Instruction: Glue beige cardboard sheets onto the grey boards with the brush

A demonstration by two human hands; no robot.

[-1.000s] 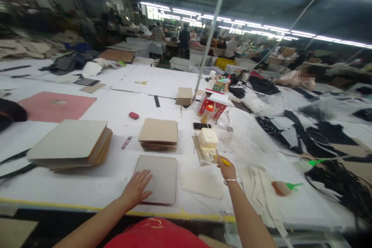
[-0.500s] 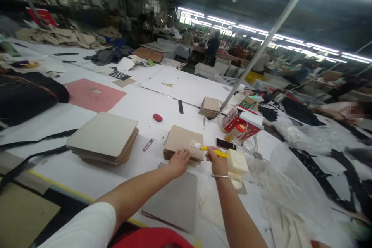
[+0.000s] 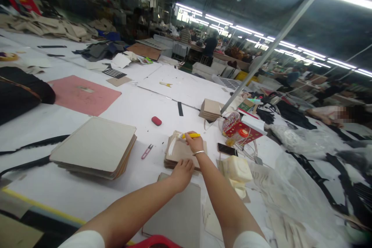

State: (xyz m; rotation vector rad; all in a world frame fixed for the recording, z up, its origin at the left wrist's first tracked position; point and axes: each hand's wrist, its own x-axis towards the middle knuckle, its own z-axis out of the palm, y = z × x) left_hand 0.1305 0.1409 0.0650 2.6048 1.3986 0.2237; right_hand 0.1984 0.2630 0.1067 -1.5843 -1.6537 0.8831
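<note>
My right hand (image 3: 194, 145) grips a brush by its yellow handle (image 3: 193, 135). Its bristle end lies at the upper left of a small stack of brown cardboard pieces (image 3: 186, 151), partly hidden. A wet white streak (image 3: 171, 145) curves down the left side of the top piece. My left hand (image 3: 183, 172) lies flat on the near edge of that stack, fingers stretched out and holding nothing. Larger grey boards (image 3: 180, 209) lie beneath my forearms. Right of my right forearm stands a cream-coloured plastic container (image 3: 238, 168).
A tall stack of grey boards (image 3: 95, 143) stands on the left. Near it lie pink thread snips (image 3: 147, 151) and a red oval object (image 3: 156, 120). A phone (image 3: 227, 149), a red box (image 3: 252, 131) and a metal pole (image 3: 261, 56) are to the right.
My right hand has moved the brush left and away across the top cardboard, where a white streak now shows. My left hand stays on the stack's near edge.
</note>
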